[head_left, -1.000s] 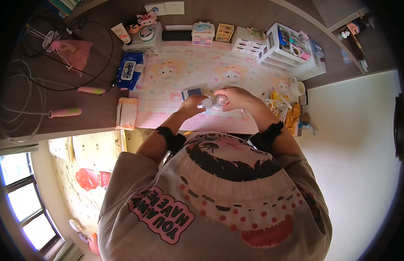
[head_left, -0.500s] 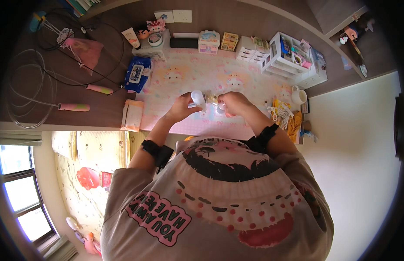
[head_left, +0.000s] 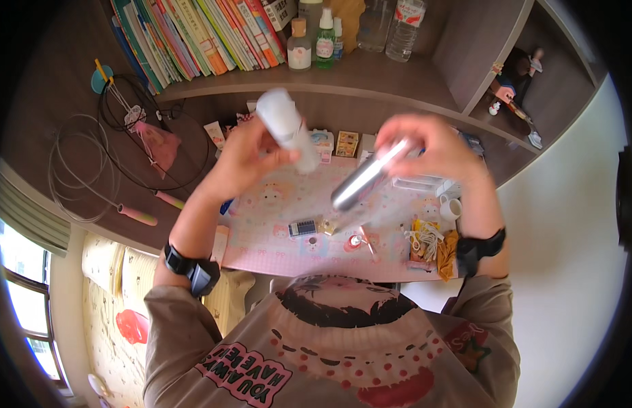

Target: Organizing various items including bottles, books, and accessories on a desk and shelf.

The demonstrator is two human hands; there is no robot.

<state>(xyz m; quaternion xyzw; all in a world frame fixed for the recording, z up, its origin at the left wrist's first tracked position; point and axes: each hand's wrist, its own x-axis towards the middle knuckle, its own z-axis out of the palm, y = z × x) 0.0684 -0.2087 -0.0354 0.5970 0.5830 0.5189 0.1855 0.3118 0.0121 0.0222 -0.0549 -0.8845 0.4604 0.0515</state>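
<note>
Both hands are raised above the desk, a gap between them. My left hand (head_left: 240,166) is wrapped round a white, smooth cylindrical bottle (head_left: 282,121), tilted with its lower end toward the middle. In my right hand (head_left: 435,146) a shiny silver cylinder (head_left: 362,185) slants down and left, gripped near its upper end and smeared by motion; I cannot make out its kind. Below them on the pink patterned desk mat (head_left: 275,255) lie a small dark blue case (head_left: 303,228), a little gold-toned bottle (head_left: 327,226), a small red-pink bottle (head_left: 354,242) and a thin stick (head_left: 368,243).
A shelf (head_left: 370,85) with books (head_left: 200,41), spray bottles and a water bottle (head_left: 405,30) runs above the desk. At the right stand a white mug (head_left: 450,207) and a bundle of white cable (head_left: 431,235). A jump rope (head_left: 137,215) hangs at the left.
Both hands have risen from the desk and moved apart. The white bottle came up with my left hand; my right hand now holds the silver cylinder. The view has shifted up to the shelf.
</note>
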